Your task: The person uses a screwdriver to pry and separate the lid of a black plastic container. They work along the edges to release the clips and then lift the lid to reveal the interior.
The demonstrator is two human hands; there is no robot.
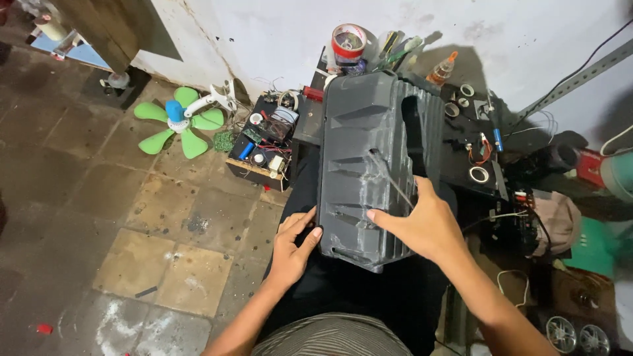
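A large grey plastic housing [359, 151] with ribbed sides lies lengthwise on my lap and against a low black bench [461, 142]. My left hand [295, 244] grips its near left corner, thumb on the edge. My right hand [422, 224] rests on its near right side and holds a thin metal rod or screwdriver shaft [390, 177] that points up across the housing's top. The rod's far tip sits on the grey surface.
A green fan blade set [175, 122] lies on the tiled floor at left. A box of electronic parts [264, 142] stands beside the housing. Tape rolls [348, 43], a glue bottle [443, 68] and wires crowd the bench by the white wall. Speakers [577, 333] sit at lower right.
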